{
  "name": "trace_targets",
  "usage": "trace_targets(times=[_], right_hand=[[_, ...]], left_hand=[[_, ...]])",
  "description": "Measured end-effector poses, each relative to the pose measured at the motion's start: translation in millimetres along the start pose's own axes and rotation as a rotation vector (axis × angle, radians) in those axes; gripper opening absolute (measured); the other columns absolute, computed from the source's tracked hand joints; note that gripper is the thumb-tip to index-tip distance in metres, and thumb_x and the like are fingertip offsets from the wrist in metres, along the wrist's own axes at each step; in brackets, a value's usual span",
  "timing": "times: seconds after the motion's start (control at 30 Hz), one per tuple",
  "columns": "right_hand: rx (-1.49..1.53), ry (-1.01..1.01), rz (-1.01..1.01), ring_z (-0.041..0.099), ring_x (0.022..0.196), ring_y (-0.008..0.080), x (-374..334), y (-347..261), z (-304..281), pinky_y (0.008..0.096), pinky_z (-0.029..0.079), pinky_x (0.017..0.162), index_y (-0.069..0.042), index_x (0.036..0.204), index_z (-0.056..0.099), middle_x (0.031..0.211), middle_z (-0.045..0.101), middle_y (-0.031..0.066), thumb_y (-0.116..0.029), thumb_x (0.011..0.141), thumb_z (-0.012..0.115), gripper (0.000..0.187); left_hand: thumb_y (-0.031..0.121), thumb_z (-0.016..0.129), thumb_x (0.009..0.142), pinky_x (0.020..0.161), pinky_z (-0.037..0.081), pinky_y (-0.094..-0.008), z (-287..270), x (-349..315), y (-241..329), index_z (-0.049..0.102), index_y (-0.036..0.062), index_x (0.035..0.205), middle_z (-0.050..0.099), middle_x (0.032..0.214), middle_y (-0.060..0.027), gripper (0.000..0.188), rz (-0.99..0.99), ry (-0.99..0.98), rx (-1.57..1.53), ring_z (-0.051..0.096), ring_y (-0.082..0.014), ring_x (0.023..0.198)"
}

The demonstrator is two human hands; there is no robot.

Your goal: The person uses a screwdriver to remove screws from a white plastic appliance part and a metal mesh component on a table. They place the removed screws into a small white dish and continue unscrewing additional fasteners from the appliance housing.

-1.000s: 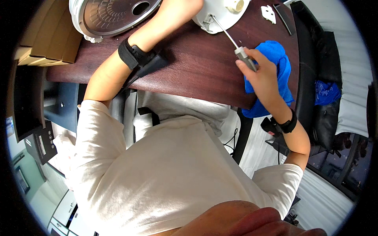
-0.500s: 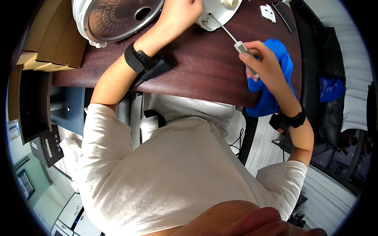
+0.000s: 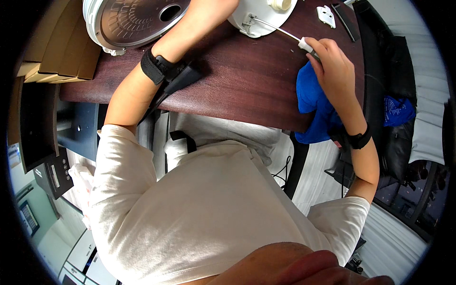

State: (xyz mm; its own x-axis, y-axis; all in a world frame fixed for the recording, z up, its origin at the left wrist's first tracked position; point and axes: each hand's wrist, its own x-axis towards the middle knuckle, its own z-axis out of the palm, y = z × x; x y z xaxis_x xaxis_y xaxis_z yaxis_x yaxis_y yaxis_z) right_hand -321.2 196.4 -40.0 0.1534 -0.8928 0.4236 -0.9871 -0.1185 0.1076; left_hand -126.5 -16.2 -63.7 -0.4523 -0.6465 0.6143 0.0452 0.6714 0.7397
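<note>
In my right hand [image 3: 334, 69] is a screwdriver [image 3: 278, 28] with a white and grey handle, my fingers closed round it. Its thin shaft slopes up to the left, and its tip meets a small metal fitting near the edge of a white rounded plastic part [image 3: 259, 32]. A cream-coloured round stub stands on that part. My left hand [image 3: 219, 6] reaches to the top edge beside the white part; its fingers are cut off by the frame. Left of it is a lid-like metal disc [image 3: 126, 23] with a white rim and an oval hole.
A blue cloth [image 3: 313, 102] hangs over the front edge of the dark reddish table [image 3: 228, 90] below my right hand. Cardboard boxes [image 3: 66, 42] stand at the left. A white plastic piece [image 3: 326, 16] and a dark flat bar [image 3: 346, 21] lie at the far right.
My right hand has risen and turned, so the screwdriver lies at a flatter slant. My left hand has shifted slightly up and left.
</note>
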Motion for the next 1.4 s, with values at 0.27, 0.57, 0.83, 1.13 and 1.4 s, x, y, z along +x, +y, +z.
trace_targets(times=[0.27, 0.57, 0.83, 1.13, 1.4], right_hand=[[-0.077, 0.002, -0.054, 0.065, 0.082, 0.0189, 6.3, 8.4, 1.6, 0.0298, 0.055, 0.067, -0.017, 0.115, 0.065, 0.092, 0.06, 0.0027, -0.012, 0.083, 0.071, 0.033], [0.405, -0.038, 0.113, 0.065, 0.081, 0.0185, -5.7, 13.0, 20.5, 0.0278, 0.053, 0.069, -0.006, 0.116, 0.063, 0.098, 0.064, 0.009, -0.011, 0.084, 0.073, 0.033], [1.913, -0.388, 1.168, 0.048, 0.06, 0.0058, -5.9, -29.1, 10.7, 0.0168, 0.029, 0.038, -0.004, 0.11, 0.058, 0.095, 0.058, 0.0066, -0.02, 0.095, 0.063, 0.023], [0.806, -0.115, 0.469, 0.06, 0.068, 0.0127, -22.2, -16.5, 29.4, 0.0246, 0.042, 0.046, -0.005, 0.113, 0.058, 0.092, 0.06, 0.007, -0.014, 0.092, 0.065, 0.024], [0.235, 0.029, 0.098, 0.064, 0.073, 0.0207, -12.2, -5.0, 13.9, 0.0303, 0.051, 0.06, -0.009, 0.114, 0.061, 0.091, 0.06, 0.0075, -0.01, 0.082, 0.073, 0.034]], left_hand=[[-0.004, 0.045, 0.077, 0.096, 0.045, -0.0396, 0.2, 0.5, -2.3, 0.046, -0.0008, 0.125, 0.061, 0.105, -0.0235, 0.049, 0.026, 0.001, -0.016, 0.061, -0.0341, 0.107], [-0.004, 0.045, 0.079, 0.09, 0.047, -0.0442, 2.1, -5.3, 8.5, 0.042, -0.0007, 0.12, 0.06, 0.101, -0.0267, 0.041, 0.024, -0.003, 0.065, 0.062, -0.0408, 0.102], [-0.005, 0.046, 0.08, 0.082, 0.05, -0.0467, 4.4, -12.1, 20.3, 0.038, 0.0003, 0.123, 0.061, 0.095, -0.0302, 0.045, 0.078, 0.006, 0.093, 0.063, -0.0473, 0.094], [-0.005, 0.044, 0.079, 0.088, 0.049, -0.0435, 5.1, -3.8, 5.8, 0.042, 0.0, 0.125, 0.061, 0.1, -0.0291, 0.046, 0.12, 0.022, 0.021, 0.063, -0.0433, 0.101], [-0.007, 0.043, 0.078, 0.099, 0.041, -0.0323, -5.9, 8.8, -16.3, 0.05, -0.0032, 0.119, 0.058, 0.11, -0.0134, 0.042, -0.009, -0.036, -0.129, 0.054, -0.022, 0.112]])
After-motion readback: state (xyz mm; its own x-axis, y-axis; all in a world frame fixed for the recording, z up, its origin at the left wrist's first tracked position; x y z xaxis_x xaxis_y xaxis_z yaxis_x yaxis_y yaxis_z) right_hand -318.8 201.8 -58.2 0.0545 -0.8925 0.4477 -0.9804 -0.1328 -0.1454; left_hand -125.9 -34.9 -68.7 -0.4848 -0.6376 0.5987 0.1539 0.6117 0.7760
